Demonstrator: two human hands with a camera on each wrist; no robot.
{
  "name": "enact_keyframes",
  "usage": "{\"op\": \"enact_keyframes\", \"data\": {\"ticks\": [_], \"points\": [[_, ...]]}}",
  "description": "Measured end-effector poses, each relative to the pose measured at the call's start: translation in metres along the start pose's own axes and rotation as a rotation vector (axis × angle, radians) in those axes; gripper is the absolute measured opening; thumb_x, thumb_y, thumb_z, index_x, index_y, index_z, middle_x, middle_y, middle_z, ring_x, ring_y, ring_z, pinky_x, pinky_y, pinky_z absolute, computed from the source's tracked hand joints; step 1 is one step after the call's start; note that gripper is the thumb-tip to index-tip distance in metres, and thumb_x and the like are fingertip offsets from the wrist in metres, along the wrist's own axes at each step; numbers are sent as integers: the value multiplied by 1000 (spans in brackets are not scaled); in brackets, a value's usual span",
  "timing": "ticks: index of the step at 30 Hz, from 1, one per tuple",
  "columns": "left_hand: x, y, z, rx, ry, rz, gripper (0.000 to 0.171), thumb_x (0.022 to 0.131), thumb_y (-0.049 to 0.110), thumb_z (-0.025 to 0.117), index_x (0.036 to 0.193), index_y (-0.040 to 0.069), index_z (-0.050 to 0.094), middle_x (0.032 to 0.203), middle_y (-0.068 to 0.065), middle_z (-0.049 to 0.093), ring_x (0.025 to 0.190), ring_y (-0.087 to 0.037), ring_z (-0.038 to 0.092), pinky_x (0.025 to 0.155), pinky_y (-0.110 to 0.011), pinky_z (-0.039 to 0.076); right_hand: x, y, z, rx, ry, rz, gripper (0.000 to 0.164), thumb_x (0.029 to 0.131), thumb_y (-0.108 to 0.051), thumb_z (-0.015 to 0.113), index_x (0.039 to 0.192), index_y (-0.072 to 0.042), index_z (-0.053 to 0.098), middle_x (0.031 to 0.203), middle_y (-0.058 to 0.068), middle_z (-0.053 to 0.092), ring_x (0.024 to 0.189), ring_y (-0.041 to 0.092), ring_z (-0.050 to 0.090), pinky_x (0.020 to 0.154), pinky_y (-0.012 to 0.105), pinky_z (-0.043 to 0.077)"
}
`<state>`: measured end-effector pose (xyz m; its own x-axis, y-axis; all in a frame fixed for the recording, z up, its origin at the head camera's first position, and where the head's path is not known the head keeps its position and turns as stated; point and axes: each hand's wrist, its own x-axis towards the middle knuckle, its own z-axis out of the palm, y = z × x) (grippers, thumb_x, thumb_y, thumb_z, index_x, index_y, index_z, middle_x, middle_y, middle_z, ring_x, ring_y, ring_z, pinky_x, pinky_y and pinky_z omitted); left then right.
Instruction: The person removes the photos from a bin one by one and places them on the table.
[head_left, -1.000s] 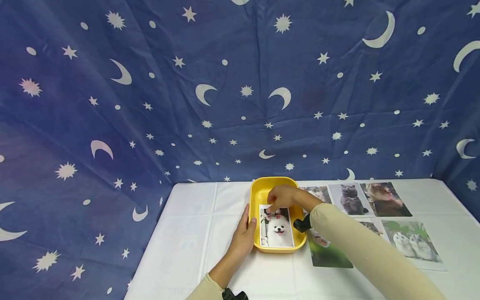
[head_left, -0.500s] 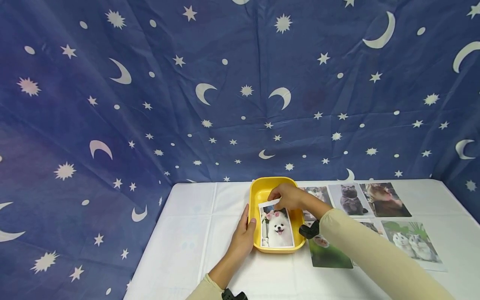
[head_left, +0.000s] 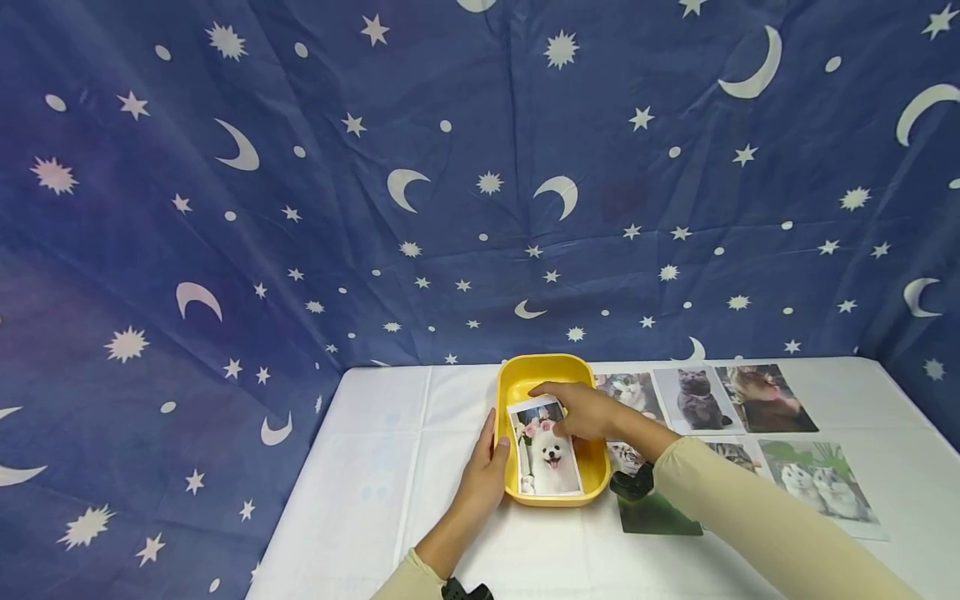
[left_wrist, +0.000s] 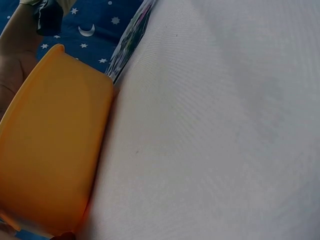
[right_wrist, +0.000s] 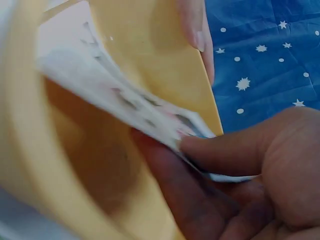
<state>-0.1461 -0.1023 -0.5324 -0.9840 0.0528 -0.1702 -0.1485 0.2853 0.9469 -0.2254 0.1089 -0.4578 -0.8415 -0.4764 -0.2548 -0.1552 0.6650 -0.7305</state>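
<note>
My right hand (head_left: 581, 410) pinches the upper right part of a photo card (head_left: 551, 467) between thumb and fingers. The card shows a fluffy white dog with pink flowers on its head. It lies tilted inside a yellow plastic tub (head_left: 551, 362), its top end raised and its lower end at the tub's near wall. In the right wrist view the card (right_wrist: 130, 95) bends, with the thumb on its picture side and fingers underneath. My left hand (head_left: 480, 475) rests against the tub's left side, fingers straight along the wall and thumb at the rim.
Right of the tub, animal photo cards lie in rows: a grey cat (head_left: 697, 400), a brown animal (head_left: 765, 396), two small rodents (head_left: 825, 487), and a green card (head_left: 660, 512) partly under my right forearm. A white cloth (head_left: 360, 500) covers the table; a starry blue curtain (head_left: 450, 208) hangs behind.
My right hand has moved from the card's top edge to its right side and now pinches it. The card's top has lifted and shifted slightly left. My left hand stays at the tub.
</note>
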Motion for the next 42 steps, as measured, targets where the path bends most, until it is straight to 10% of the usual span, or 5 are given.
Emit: {"op": "enact_keyframes", "data": {"ticks": [14, 23, 28, 36, 42], "points": [[-1, 0, 2, -7, -14, 10, 61, 111, 40, 41, 165, 31, 15, 171, -3, 20, 158, -33, 17, 127, -58, 15, -56, 51, -59, 285, 286, -64, 56, 96, -12, 71, 146, -18, 45, 106, 23, 63, 77, 26, 70, 62, 49, 63], [0, -1, 1, -8, -14, 17, 61, 111, 39, 42, 165, 32, 15, 171, -2, 19, 158, -33, 17, 127, -59, 15, -119, 120, -122, 120, 424, -5, 60, 102, -22, 65, 155, -20, 36, 106, 21, 57, 81, 19, 66, 64, 38, 61], [1, -2, 0, -11, -6, 18, 62, 110, 39, 42, 165, 31, 16, 171, -4, 20, 157, -33, 18, 127, -59, 15, -149, 160, -155, -18, 478, 60, 61, 103, -22, 64, 156, -13, 35, 135, 27, 52, 90, 11, 63, 64, 37, 58], [1, -4, 0, -9, 0, 2, 62, 110, 42, 43, 165, 33, 16, 171, -3, 21, 158, -33, 18, 127, -60, 15, -195, 229, -199, -151, 500, 221, 61, 105, -21, 59, 155, -4, 29, 142, 41, 37, 102, 42, 57, 61, 36, 52], [1, -2, 0, -3, -3, 6, 62, 110, 40, 42, 165, 32, 16, 171, -3, 21, 157, -33, 18, 127, -59, 15, -225, 280, -213, -87, 577, 235, 65, 100, -8, 63, 138, -53, 35, 114, 38, 53, 71, -1, 53, 54, 38, 55]]}}
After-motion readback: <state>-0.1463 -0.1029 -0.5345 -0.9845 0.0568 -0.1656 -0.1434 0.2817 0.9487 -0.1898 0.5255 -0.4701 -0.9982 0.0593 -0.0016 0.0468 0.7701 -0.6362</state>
